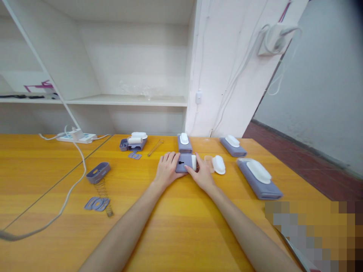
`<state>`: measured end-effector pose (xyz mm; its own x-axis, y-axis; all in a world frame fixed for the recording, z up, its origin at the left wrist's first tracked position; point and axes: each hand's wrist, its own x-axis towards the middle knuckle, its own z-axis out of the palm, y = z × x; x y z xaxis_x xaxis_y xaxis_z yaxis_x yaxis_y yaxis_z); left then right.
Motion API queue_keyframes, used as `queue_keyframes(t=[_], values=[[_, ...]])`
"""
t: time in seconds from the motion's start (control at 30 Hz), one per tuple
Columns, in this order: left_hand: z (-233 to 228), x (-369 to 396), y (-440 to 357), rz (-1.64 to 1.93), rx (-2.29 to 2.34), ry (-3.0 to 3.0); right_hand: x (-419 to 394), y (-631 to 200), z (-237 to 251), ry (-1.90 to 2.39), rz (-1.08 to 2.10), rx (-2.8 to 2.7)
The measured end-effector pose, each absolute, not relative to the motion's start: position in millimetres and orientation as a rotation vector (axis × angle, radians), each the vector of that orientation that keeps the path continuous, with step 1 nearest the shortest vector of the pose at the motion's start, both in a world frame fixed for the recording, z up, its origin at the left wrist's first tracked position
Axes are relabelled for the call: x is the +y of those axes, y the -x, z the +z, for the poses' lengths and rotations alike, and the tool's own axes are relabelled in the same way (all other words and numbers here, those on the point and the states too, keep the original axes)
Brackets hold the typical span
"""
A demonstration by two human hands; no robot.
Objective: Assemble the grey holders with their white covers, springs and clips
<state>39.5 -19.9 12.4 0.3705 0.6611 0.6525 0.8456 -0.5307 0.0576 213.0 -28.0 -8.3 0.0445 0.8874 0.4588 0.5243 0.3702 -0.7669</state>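
In the middle of the table, my left hand (168, 170) is closed around the left end of a purple-grey plastic case (183, 166) with a small black mark on its face. My right hand (202, 174) grips the case's other end, its thumb on the face and its fingers by a white part (194, 162) at that end. Right beside this hand lie a white oval cap (219, 165) and a pale translucent piece (209, 163). Just behind the held case stands a similar purple-grey case (185, 145) topped by a white cap.
Two more capped cases (259, 181) (234, 147) lie to the right. At left are a purple-grey end piece (98, 172), flat plates (96, 204) and a coil spring (103, 194). Further back lie another spring (155, 147), a part-filled case (137, 143) and a power strip (76, 136) with its cable.
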Motion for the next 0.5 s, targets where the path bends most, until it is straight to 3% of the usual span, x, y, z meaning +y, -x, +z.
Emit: queue_keyframes(t=[0.5], values=[[12.5,-19.2,-39.5,-0.943,-1.342,2.354,-30.5,-212.2,-3.1,1.263,0.48,-1.614]])
